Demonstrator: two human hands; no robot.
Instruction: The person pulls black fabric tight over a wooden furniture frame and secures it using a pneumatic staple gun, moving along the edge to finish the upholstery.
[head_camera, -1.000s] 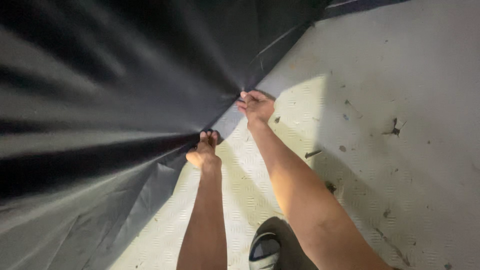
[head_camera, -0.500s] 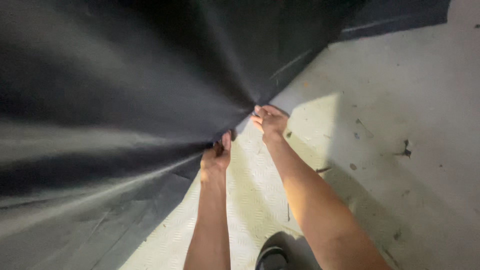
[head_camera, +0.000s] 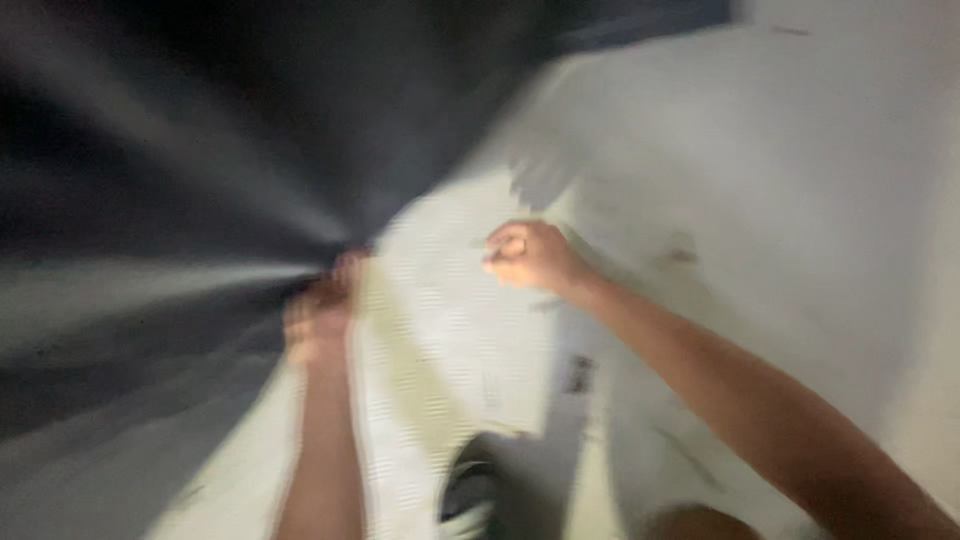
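The frame is blurred by motion. A large dark sheet (head_camera: 200, 150) fills the left and top, with folds that run toward one gathered point. My left hand (head_camera: 320, 312) is closed on that gathered edge. My right hand (head_camera: 530, 255) is off the sheet, to the right of it. It is curled into a fist over the pale floor, and I see nothing in it. A pale woven mat (head_camera: 430, 380) lies under and between my two forearms.
Grey concrete floor (head_camera: 780, 200) with dark marks spreads to the right. My dark shoe with a white sole (head_camera: 470, 500) shows at the bottom edge, between my arms. The far edge of the sheet runs along the top right.
My right hand has let go of the sheet and moved right, away from its edge. The left hand still grips the gathered fabric. The view has swung and blurred.
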